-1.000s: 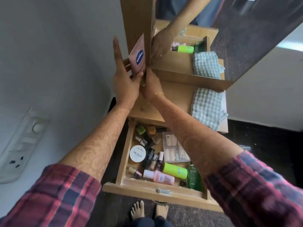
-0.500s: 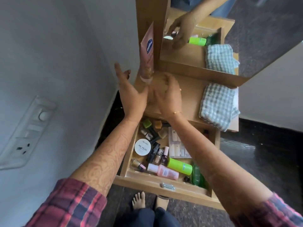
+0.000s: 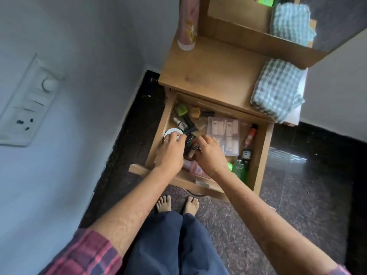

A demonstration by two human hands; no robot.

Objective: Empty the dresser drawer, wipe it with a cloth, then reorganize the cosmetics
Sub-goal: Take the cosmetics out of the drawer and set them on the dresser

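Both hands reach into the open drawer near its front left corner: the left hand has its fingers curled over a round white jar, and the right hand has its fingers bent around small dark bottles. Whether either grip is closed I cannot tell. A checked cloth lies at the tabletop's right edge, and a pink tube stands at its back left corner.

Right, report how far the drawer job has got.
Barely started. Done: one pink tube stands upright on the dresser top. In hand: the left hand and right hand are down among the small bottles in the open drawer. Left: the drawer is nearly full, and the checked cloth lies folded, unused.
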